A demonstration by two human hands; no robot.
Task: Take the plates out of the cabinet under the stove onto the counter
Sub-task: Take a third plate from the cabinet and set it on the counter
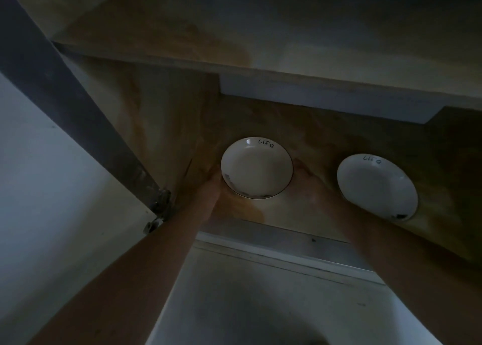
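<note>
Two white plates with "life" written on the rim are inside the dim cabinet. The left plate point(257, 167) is at the middle, and the right plate point(375, 185) is a little apart to its right. My left hand point(212, 185) reaches in and grips the left plate's left rim. My right hand point(306, 183) is at that plate's right rim, in deep shadow, so its grip is unclear. My right forearm passes the lower left edge of the right plate.
The stained brown cabinet floor point(260, 210) holds the plates. A pale shelf board point(313, 96) hangs low above them. The open white door point(39, 188) with its metal hinge point(160, 209) stands at the left. The cabinet's front sill point(273, 243) crosses below my arms.
</note>
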